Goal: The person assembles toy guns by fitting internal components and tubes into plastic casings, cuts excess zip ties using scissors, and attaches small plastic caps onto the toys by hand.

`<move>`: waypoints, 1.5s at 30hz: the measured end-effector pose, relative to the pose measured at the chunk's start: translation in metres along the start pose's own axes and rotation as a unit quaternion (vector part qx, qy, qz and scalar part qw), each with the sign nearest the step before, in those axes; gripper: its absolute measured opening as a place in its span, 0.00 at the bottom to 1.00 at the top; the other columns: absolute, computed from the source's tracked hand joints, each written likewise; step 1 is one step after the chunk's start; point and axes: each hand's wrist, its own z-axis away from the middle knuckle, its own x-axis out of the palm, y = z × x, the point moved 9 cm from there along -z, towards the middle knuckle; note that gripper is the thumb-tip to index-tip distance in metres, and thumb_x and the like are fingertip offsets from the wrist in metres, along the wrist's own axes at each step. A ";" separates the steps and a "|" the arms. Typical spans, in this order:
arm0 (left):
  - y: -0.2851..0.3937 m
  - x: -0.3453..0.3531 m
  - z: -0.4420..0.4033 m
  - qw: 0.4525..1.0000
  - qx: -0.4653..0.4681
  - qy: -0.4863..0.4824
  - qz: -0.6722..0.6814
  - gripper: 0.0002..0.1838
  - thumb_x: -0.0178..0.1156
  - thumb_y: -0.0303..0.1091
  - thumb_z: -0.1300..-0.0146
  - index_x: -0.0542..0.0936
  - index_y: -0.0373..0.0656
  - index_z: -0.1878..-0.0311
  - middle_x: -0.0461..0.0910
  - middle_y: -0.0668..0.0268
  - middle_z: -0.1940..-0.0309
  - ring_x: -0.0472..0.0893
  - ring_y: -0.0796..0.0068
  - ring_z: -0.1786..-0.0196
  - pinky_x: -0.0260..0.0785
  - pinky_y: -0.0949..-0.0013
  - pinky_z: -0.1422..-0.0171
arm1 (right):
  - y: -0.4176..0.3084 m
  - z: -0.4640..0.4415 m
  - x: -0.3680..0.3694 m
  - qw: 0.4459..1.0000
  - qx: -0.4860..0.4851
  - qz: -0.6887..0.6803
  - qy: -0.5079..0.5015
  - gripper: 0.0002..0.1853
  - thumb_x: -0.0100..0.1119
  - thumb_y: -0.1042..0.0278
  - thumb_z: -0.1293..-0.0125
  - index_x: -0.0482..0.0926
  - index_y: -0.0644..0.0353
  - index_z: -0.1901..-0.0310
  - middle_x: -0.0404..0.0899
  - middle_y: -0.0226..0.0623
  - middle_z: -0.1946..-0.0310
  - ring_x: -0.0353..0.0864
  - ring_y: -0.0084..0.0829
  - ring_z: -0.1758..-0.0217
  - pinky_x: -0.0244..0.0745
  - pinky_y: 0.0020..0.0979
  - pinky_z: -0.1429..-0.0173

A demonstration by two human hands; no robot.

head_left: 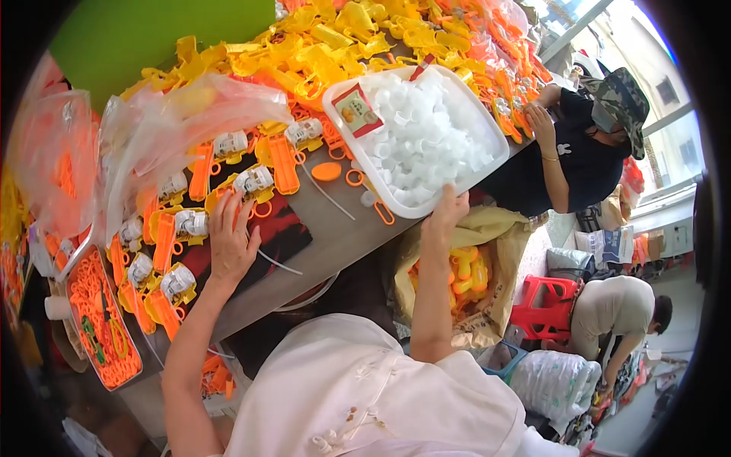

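Observation:
My left hand (pixel 232 242) lies over the rows of parts with its fingers stretched and a little apart. Its fingertips touch or hover by a yellow and orange toy part with a white mechanism (pixel 253 180); contact is hard to judge. At the near edge of a white tray (pixel 364 161) is my right hand (pixel 445 217), fingers curled together. What they hold, if anything, is hidden. Small translucent white plastic caps (pixel 434 129) fill the tray. Several similar toy parts (pixel 190 223) lie in rows left of my left hand.
Yellow plastic shells (pixel 320 57) are heaped at the back. An orange-filled tray (pixel 106 327) stands left. Below the table edge, a sack (pixel 506 251) holds yellow-orange pieces. A co-worker (pixel 586 145) sits at the right; another person (pixel 613 312) bends beside a red stool (pixel 542 308).

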 end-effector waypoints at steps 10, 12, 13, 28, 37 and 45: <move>0.000 0.000 0.000 1.000 -0.002 -0.007 0.004 0.29 0.65 0.32 0.43 0.74 0.41 0.36 0.65 0.56 0.30 0.59 0.53 0.24 0.55 0.50 0.23 | -0.004 0.009 -0.012 1.000 -0.002 0.013 0.021 0.19 0.50 0.81 0.36 0.72 0.70 0.43 0.79 0.42 0.47 0.81 0.33 0.49 0.77 0.33 0.42; -0.002 0.000 -0.001 1.000 -0.010 -0.011 0.015 0.30 0.65 0.31 0.43 0.74 0.41 0.35 0.65 0.57 0.29 0.59 0.53 0.24 0.53 0.51 0.23 | -0.006 0.005 -0.016 1.000 -0.008 0.018 0.019 0.19 0.50 0.81 0.35 0.72 0.70 0.43 0.79 0.43 0.47 0.81 0.34 0.49 0.78 0.34 0.43; -0.002 0.000 0.000 1.000 -0.014 -0.013 0.018 0.30 0.65 0.31 0.43 0.74 0.41 0.35 0.65 0.57 0.29 0.59 0.54 0.24 0.53 0.51 0.22 | -0.006 0.005 -0.017 1.000 -0.009 0.018 0.021 0.19 0.50 0.81 0.35 0.72 0.70 0.42 0.79 0.42 0.47 0.82 0.34 0.49 0.78 0.34 0.43; -0.002 0.000 -0.002 1.000 -0.010 -0.023 0.011 0.30 0.67 0.33 0.44 0.73 0.40 0.36 0.64 0.55 0.31 0.60 0.50 0.25 0.55 0.48 0.23 | -0.069 -0.003 -0.029 0.963 -0.089 0.245 0.060 0.20 0.55 0.77 0.33 0.71 0.69 0.40 0.79 0.42 0.52 0.80 0.31 0.50 0.76 0.34 0.44; -0.001 -0.004 -0.005 0.999 -0.014 -0.015 0.037 0.29 0.63 0.29 0.44 0.74 0.40 0.37 0.65 0.54 0.31 0.61 0.50 0.25 0.56 0.47 0.23 | -0.038 -0.023 0.319 0.643 -0.370 0.436 -0.509 0.12 0.56 0.67 0.34 0.80 0.63 0.53 0.83 0.47 0.57 0.82 0.45 0.50 0.74 0.44 0.45; -0.007 -0.005 -0.003 0.998 -0.029 0.000 0.052 0.29 0.60 0.23 0.49 0.76 0.41 0.38 0.67 0.56 0.31 0.63 0.50 0.26 0.58 0.47 0.25 | 0.190 -0.131 0.394 0.320 -0.392 0.616 -0.603 0.11 0.60 0.66 0.49 0.84 0.63 0.68 0.83 0.56 0.67 0.84 0.54 0.59 0.78 0.48 0.54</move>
